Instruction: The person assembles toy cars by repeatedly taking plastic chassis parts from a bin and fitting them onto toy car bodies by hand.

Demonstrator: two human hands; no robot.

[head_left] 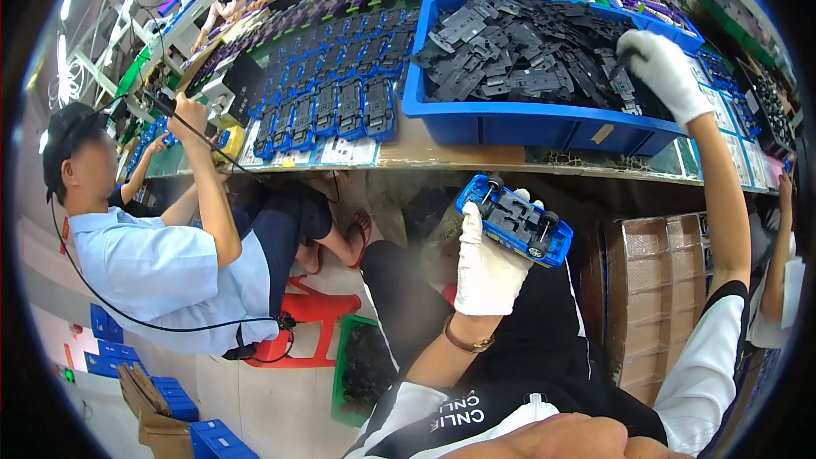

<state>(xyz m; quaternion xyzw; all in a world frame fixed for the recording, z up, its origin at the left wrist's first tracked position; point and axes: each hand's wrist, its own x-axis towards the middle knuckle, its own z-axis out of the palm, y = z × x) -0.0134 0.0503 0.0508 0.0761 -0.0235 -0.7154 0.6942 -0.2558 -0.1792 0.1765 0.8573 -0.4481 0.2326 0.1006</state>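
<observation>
My left hand (486, 263), in a white glove, holds a blue toy car (516, 220) upside down over my lap, its dark underside plate and wheels facing up. My right hand (665, 70), also gloved, reaches up into a blue bin (510, 123) on the bench. The bin is heaped with dark grey plastic chassis plates (523, 55). The right fingers are closed around one of these plates at the bin's right side.
Rows of upturned blue toy cars (327, 106) stand on the bench left of the bin. A co-worker (161, 255) in a light blue shirt sits to my left on a red stool (310, 323). Cardboard trays (654, 289) stand at right, a green crate (361, 370) on the floor.
</observation>
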